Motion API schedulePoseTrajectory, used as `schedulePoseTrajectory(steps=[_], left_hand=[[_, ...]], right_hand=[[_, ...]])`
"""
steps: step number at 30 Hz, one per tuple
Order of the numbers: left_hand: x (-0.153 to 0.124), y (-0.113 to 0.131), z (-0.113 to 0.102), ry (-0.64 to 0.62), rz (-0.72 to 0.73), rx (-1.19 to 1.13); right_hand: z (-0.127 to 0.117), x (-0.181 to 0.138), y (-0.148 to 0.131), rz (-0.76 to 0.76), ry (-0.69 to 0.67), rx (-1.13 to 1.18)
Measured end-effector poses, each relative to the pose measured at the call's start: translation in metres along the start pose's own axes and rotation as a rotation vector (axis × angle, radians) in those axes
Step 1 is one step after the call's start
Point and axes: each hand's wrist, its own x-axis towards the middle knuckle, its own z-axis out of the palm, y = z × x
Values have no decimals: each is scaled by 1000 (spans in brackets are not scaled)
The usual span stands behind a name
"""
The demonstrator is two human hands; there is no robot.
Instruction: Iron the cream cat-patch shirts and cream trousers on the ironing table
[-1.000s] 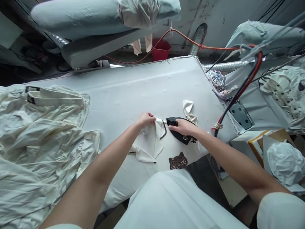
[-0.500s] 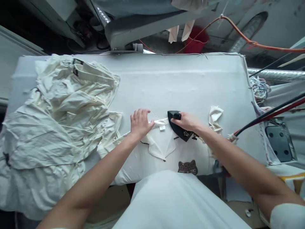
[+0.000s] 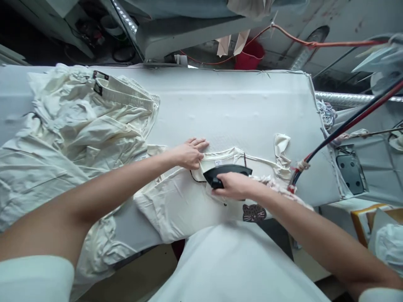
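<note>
A small cream shirt (image 3: 176,201) with dark piping and a brown cat patch (image 3: 254,212) lies flat on the white ironing table (image 3: 226,109). My right hand (image 3: 234,186) grips the handle of a black iron (image 3: 227,173), which rests on the shirt's collar area. My left hand (image 3: 189,153) presses flat on the shirt's shoulder just left of the collar, fingers spread, holding the cloth down. A white label shows at the neckline between the two hands.
A heap of cream garments (image 3: 69,138) covers the table's left part. Red and black hoses (image 3: 346,126) run from the iron to the upper right. A red bucket (image 3: 248,56) stands beyond the table. A grey perforated plate (image 3: 349,174) sits at right.
The iron turned sideways and slid left over the collar. My left hand shifted slightly up and right along the shoulder. The shirt now lies more spread out.
</note>
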Motion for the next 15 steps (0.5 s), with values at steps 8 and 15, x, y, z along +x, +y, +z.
schedulePoseTrajectory(steps=[8, 15], left_hand=[[-40, 6, 49, 485, -342, -84], [-200, -13, 95, 261, -849, 5]], right_hand=[[29, 32, -35, 80, 286, 272], [-23, 83, -51, 109, 210, 92]])
